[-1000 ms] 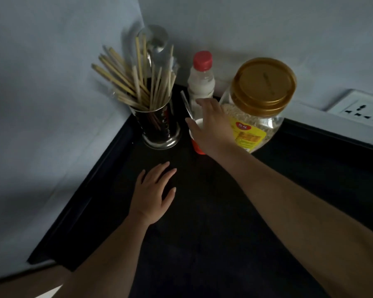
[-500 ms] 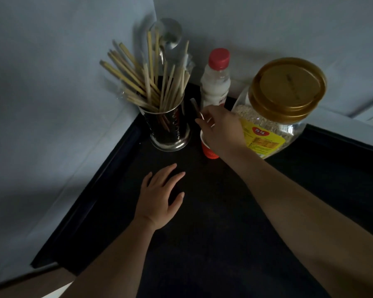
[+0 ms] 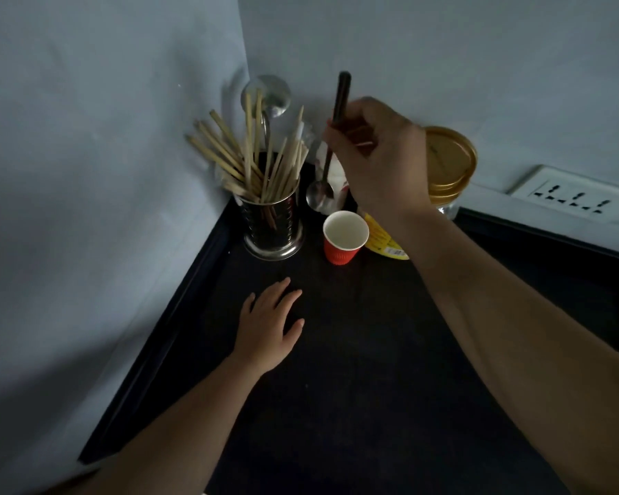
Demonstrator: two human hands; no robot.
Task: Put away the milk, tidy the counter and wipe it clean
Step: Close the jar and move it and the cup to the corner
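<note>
My right hand (image 3: 379, 162) is raised above the corner of the black counter (image 3: 354, 369), shut on a metal spoon (image 3: 322, 187) whose bowl hangs just above a small red paper cup (image 3: 344, 237). The cup stands upright with a white inside. The white milk bottle (image 3: 335, 173) is almost wholly hidden behind the spoon and my hand. My left hand (image 3: 268, 326) lies flat and open on the counter, in front of the cup.
A steel holder (image 3: 272, 226) full of wooden sticks, with a ladle in it, stands in the corner left of the cup. A gold-lidded jar (image 3: 447, 166) of grains sits behind my right hand. A wall socket (image 3: 572, 198) is at the right.
My right hand has lifted the spoon out of the red cup and risen, uncovering the cup. My left hand stays flat on the counter.
</note>
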